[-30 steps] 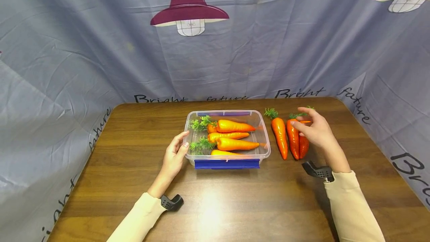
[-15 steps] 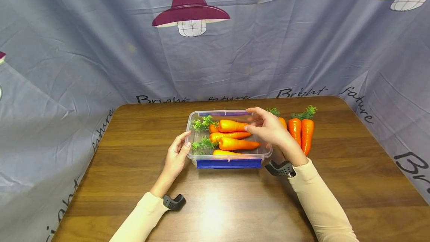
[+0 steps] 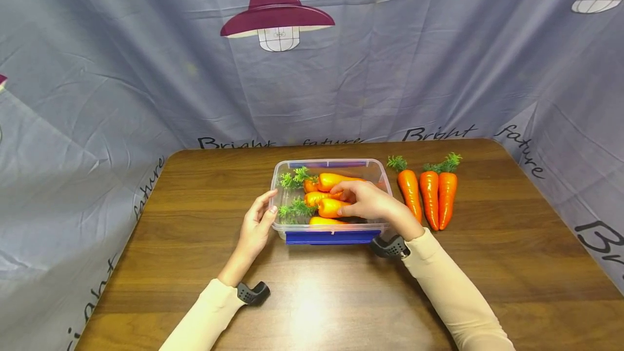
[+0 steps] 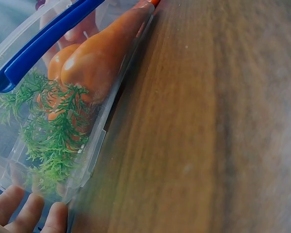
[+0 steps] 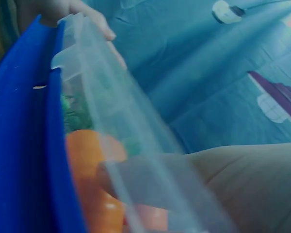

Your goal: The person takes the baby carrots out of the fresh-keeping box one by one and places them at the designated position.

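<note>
A clear plastic food container with blue clips holds several orange toy carrots with green frilly tops. My left hand rests its thumb and fingers against the container's left end; in the left wrist view its fingertips touch the end wall. Inside the box, my right hand reaches over the right rim and grips a carrot near the front. Through the wall in the right wrist view, the thumb lies along an orange carrot. The fingers hide the tapered ends of the middle carrots.
To the right of the container, three carrots lie on the wooden table: one close to the box, and a pair side by side. A grey printed curtain hangs behind and at both sides.
My right hand has moved left from the loose carrots, over the container's right rim and down onto the carrots inside. The pair outside is uncovered. My left hand has stayed at the box's left end.
</note>
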Demonstrator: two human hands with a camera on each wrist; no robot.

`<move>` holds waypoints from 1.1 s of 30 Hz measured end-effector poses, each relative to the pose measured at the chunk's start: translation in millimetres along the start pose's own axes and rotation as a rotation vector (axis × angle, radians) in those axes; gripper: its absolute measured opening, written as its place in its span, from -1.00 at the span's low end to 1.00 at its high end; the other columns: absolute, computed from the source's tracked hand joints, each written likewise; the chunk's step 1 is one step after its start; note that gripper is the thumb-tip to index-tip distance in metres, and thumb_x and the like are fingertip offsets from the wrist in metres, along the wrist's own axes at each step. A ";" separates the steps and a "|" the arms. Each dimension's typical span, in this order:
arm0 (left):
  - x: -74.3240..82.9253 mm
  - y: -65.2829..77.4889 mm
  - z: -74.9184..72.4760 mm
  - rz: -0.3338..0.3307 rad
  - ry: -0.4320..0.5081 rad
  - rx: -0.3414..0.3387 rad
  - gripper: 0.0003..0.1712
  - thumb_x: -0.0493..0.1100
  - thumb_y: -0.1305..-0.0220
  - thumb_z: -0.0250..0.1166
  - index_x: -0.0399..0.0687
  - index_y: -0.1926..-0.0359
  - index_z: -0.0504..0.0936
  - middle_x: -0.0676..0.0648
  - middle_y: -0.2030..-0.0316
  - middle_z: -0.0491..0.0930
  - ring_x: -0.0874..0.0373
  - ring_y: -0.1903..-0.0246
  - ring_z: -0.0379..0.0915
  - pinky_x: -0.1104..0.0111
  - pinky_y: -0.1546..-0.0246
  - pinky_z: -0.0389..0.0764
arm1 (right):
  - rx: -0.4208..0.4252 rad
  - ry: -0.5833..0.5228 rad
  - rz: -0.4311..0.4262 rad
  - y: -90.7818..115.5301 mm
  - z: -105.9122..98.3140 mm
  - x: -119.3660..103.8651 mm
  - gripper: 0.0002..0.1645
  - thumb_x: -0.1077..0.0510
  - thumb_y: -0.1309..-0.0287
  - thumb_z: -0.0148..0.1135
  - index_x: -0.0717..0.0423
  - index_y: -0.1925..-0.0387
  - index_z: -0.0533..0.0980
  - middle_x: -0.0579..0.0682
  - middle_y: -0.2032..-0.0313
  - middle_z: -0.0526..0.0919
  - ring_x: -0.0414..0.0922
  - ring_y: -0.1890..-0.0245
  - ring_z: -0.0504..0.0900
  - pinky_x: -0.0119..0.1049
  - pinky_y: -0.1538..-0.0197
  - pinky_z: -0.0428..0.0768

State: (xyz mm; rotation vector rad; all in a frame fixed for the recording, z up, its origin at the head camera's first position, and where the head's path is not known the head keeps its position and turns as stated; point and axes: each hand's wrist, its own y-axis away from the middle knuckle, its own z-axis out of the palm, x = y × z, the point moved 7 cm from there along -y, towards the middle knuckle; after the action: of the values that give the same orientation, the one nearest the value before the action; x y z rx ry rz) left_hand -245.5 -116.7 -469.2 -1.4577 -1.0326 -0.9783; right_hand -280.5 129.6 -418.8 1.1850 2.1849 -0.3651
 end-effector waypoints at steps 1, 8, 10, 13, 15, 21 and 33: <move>-0.2 -0.1 -0.1 0.000 0.000 0.000 -0.52 -0.36 -0.44 0.09 -0.39 -0.34 0.40 -0.40 -0.38 0.40 -0.07 -0.34 0.39 0.64 -0.17 0.41 | -0.012 0.020 -0.004 -0.7 1.7 0.0 -0.51 0.16 -0.12 0.45 0.16 -0.10 0.59 0.10 0.05 0.76 0.00 0.03 0.67 -0.09 -0.07 0.62; 0.4 -0.3 0.5 0.011 0.008 -0.004 -0.52 -0.35 -0.44 0.09 -0.40 -0.34 0.40 -0.40 -0.39 0.39 0.28 -0.24 0.44 0.62 -0.05 0.47 | -0.075 0.105 0.004 -0.9 8.5 1.1 -0.44 0.15 -0.12 0.44 0.14 -0.18 0.57 0.11 -0.11 0.70 0.02 -0.06 0.61 0.01 -0.21 0.53; 0.4 -0.7 0.6 0.011 0.002 -0.004 -0.52 -0.35 -0.45 0.09 -0.39 -0.34 0.40 -0.40 -0.39 0.39 0.23 -0.27 0.42 0.62 -0.08 0.46 | -0.084 0.113 0.006 -0.7 9.5 1.3 -0.43 0.15 -0.13 0.44 0.14 -0.20 0.56 0.12 -0.13 0.69 0.02 -0.07 0.61 0.02 -0.23 0.53; -0.4 -1.2 0.4 0.001 -0.011 -0.001 -0.52 -0.34 -0.45 0.09 -0.36 -0.35 0.41 -0.38 -0.39 0.40 0.10 -0.34 0.38 0.63 -0.17 0.41 | -0.090 0.126 0.003 -1.0 10.7 2.0 -0.42 0.16 -0.13 0.43 0.12 -0.21 0.55 0.11 -0.14 0.69 0.02 -0.07 0.61 0.02 -0.23 0.52; -0.8 -1.1 0.2 -0.002 -0.013 0.000 -0.52 -0.34 -0.46 0.09 -0.36 -0.35 0.41 -0.37 -0.39 0.40 0.03 -0.35 0.36 0.63 -0.19 0.40 | -0.090 0.130 0.000 -1.5 11.3 2.5 -0.42 0.17 -0.13 0.43 0.12 -0.22 0.55 0.11 -0.14 0.69 0.03 -0.08 0.61 0.01 -0.23 0.52; -0.9 0.6 0.2 -0.012 -0.009 0.001 -0.51 -0.35 -0.45 0.08 -0.37 -0.35 0.40 -0.38 -0.40 0.39 0.32 -0.30 0.36 0.63 -0.13 0.43 | -0.099 0.140 -0.014 -2.1 12.2 2.4 -0.42 0.16 -0.16 0.42 0.13 -0.23 0.54 0.11 -0.15 0.68 0.03 -0.11 0.61 0.02 -0.26 0.51; -0.8 0.1 -0.2 0.002 0.010 -0.004 -0.51 -0.36 -0.44 0.08 -0.40 -0.34 0.39 -0.41 -0.39 0.38 0.39 -0.28 0.37 0.65 -0.18 0.40 | 0.125 -0.156 -0.046 2.0 -15.6 5.7 -0.40 0.19 -0.22 0.40 0.26 -0.25 0.45 0.21 0.02 0.70 0.07 0.03 0.68 0.00 -0.07 0.67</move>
State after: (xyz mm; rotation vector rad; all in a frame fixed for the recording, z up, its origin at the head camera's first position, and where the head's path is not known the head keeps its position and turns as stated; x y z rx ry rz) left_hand -245.6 -117.0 -469.9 -1.4553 -1.0220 -0.9858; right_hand -287.2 142.3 -410.2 1.1339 2.0818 -0.6011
